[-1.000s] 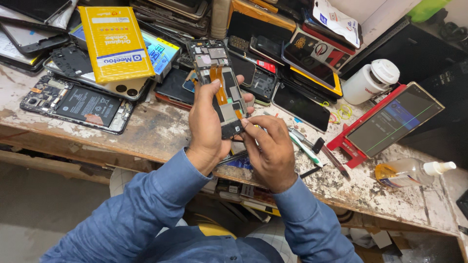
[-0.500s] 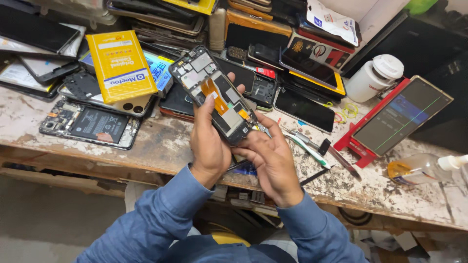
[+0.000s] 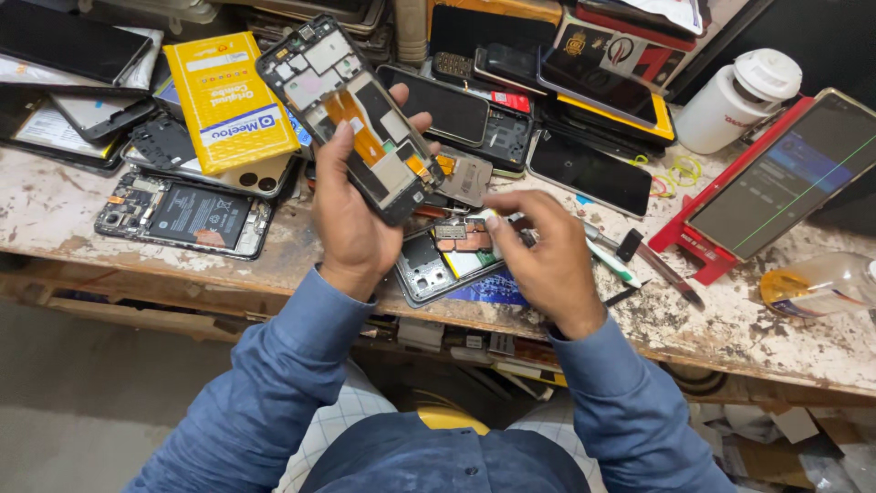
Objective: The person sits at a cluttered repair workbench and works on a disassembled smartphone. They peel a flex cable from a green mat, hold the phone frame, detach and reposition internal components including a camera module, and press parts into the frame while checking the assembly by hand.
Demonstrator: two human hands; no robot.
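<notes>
The left hand point(image 3: 351, 219) has its fingers wrapped around the sides of an open phone point(image 3: 351, 114), held up over the middle of the tabletop point(image 3: 730, 319). The right hand point(image 3: 547, 260) pinches a small part, too tiny to name, near the front edge. The phone looks light, stiff and easy to break, so its edges are the safe place to hold.

Your left hand point(image 3: 351, 215) covers the lower end of the opened phone point(image 3: 351, 114) it grips. Your right hand point(image 3: 543, 256) hides whatever its fingertips pinch, too small to tell, just right of that grip.
</notes>
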